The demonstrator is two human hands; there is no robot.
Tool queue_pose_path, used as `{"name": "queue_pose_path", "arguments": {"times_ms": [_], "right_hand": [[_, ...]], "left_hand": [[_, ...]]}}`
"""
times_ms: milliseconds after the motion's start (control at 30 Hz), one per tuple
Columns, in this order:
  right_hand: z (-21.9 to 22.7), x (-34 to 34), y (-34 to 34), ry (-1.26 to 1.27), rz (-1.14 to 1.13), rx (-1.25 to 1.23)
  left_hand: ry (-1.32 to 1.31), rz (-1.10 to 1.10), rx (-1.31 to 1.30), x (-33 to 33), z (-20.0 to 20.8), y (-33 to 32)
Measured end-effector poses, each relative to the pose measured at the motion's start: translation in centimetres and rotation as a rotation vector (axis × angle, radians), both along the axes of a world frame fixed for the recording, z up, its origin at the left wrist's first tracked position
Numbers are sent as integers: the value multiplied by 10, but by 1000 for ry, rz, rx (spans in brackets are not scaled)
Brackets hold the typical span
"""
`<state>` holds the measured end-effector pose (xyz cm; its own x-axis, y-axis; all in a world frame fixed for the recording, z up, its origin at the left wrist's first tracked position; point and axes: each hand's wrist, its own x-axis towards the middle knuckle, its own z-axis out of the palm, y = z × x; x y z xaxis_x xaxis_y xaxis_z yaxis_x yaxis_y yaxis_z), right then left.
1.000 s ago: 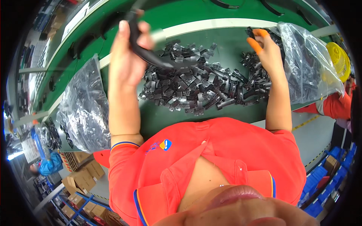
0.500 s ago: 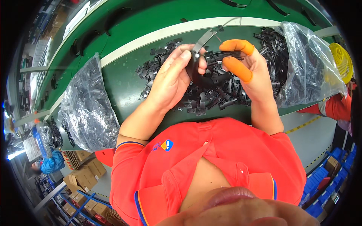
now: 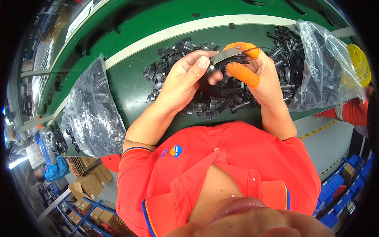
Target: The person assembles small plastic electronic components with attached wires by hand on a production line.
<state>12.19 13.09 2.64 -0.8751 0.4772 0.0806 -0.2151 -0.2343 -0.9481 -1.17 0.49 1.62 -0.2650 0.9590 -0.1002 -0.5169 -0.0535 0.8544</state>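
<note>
My left hand is closed around a curved black band, its thumb near the joint where a shiny metal strip meets the band. A thin dark wire trails from the strip's far end. My right hand wears orange finger covers on thumb and forefinger. Several slim black parts lie between its fingers, close beneath the strip. The right forefinger is at the strip's far end; whether it presses on it I cannot tell. Below both hands spreads a heap of small black plastic pieces.
Clear plastic bags of black parts stand left and right on the green table. A yellow basket sits far right, near another person's red sleeve. A white rail crosses behind the heap. Cartons stand lower left.
The metal strip has swung from pointing steeply up to lying nearly level, toward my right hand. The right fingers are now at its far end, and the wire has come down with it.
</note>
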Motion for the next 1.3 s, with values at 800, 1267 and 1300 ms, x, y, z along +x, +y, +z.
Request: {"name": "queue_pose_path", "arguments": {"times_ms": [800, 1267, 1300], "right_hand": [[-8, 2, 10, -53, -206, 230], [-6, 7, -14, 123, 63, -340], [-5, 8, -14, 119, 74, -302]], "left_hand": [[-23, 90, 53, 3, -4, -3], [345, -19, 148, 0, -5, -2], [376, -29, 178, -1, -5, -2]]}}
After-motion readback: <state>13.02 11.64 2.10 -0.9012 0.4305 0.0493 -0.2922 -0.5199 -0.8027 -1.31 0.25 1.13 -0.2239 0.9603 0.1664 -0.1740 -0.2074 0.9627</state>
